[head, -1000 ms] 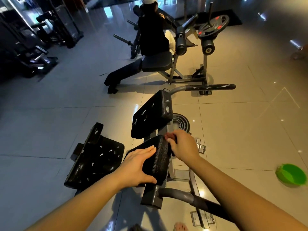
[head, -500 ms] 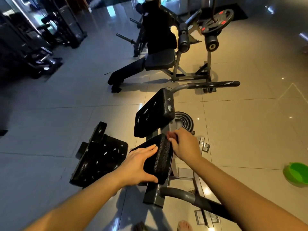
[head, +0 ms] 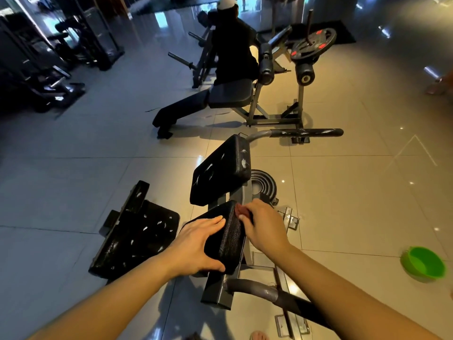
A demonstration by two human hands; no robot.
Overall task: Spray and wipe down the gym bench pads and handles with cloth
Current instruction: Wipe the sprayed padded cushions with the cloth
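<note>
Glossy tiled floor (head: 343,192) — both hands sit on the near pad (head: 225,241), placed as they were a second ago.
Left hand (head: 196,246) lies spread flat on it; right hand (head: 263,227) pinches the reddish cloth (head: 241,211) at its far edge — open tiles to the right, toward a green bowl (head: 422,263).

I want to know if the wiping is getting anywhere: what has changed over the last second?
No clear change. The left hand still lies flat on the near pad, and the right hand still holds the reddish cloth against that pad's right edge. Only the camera view shifted slightly.
</note>
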